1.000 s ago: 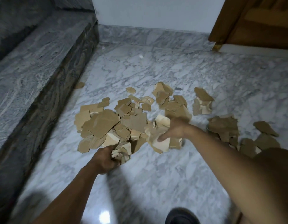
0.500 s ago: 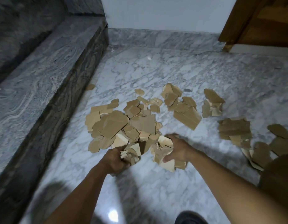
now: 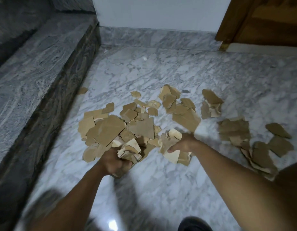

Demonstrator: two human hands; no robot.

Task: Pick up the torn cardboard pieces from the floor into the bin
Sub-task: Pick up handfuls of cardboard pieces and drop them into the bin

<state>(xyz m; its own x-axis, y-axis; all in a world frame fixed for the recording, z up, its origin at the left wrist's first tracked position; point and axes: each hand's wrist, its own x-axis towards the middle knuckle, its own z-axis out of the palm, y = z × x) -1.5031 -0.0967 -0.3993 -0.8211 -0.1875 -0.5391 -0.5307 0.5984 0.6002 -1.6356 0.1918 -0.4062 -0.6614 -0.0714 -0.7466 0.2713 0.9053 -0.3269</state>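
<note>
Drawn back to the pile's near edge since a second ago, the right hand [image 3: 182,143] curls its fingers round a clump of torn cardboard pieces [image 3: 169,140]; the left hand [image 3: 115,161] grips another clump. Beyond them, more pieces lie scattered on the marble floor [image 3: 161,72] beside a grey stone step [image 3: 36,64].

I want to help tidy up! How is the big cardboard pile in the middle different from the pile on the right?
The middle pile is bigger and heaped up; the right pile is smaller and lies flatter. The left hand and right hand grip pieces at the middle pile's near edge; nothing touches the right pile. Both are torn brown cardboard on the marble floor.
</note>
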